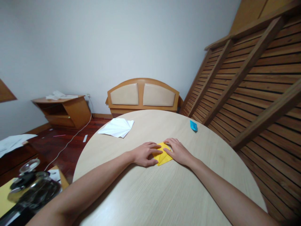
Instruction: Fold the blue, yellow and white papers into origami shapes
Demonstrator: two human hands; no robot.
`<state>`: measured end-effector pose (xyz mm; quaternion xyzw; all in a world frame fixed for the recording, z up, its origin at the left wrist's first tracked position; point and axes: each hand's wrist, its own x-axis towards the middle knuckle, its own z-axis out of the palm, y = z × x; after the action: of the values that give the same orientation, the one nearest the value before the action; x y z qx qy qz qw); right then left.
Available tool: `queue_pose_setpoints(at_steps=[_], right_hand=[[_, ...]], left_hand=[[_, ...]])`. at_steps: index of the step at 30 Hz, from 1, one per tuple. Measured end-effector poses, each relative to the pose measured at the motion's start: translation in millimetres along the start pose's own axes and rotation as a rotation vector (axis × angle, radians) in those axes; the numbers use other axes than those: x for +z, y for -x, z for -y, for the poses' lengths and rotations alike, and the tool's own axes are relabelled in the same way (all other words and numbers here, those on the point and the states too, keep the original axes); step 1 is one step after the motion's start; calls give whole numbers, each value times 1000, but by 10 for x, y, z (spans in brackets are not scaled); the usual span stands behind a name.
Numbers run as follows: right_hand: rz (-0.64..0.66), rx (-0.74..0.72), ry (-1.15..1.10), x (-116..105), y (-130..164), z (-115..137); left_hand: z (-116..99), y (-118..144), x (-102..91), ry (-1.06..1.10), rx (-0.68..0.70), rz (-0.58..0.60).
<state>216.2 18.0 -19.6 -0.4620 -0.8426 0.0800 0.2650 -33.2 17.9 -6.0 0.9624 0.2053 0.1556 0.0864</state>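
Head view: left hand (145, 154) and right hand (178, 152) flat on round worktop (145, 194), mid-surface. Yellow folded paper (163, 157) pinned between them; long axis runs near-left to far-right. Both hands spread, fingers pressing paper edges, not clamped; each equally near. Farther: white creased sheet (117, 127) toward far-left edge, small blue folded piece (193, 125) near far-right edge, well apart from hands.

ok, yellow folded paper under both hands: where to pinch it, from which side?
Likely the near corner of the yellow paper, from the person's side. It lies flat on the table, the left hand and right hand press its sides, and only that pointed corner shows free.
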Motion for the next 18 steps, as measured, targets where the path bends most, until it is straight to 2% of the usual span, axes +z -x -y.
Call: queue_pose_setpoints(at_steps=[7, 12, 18], right_hand=[[14, 51, 8, 23, 6, 1], [123, 11, 31, -42, 42, 28], [237, 42, 63, -79, 70, 81]], left_hand=[[-58, -14, -55, -16, 23, 8], [-90, -31, -70, -22, -1, 14], [-78, -33, -64, -17, 3, 1]])
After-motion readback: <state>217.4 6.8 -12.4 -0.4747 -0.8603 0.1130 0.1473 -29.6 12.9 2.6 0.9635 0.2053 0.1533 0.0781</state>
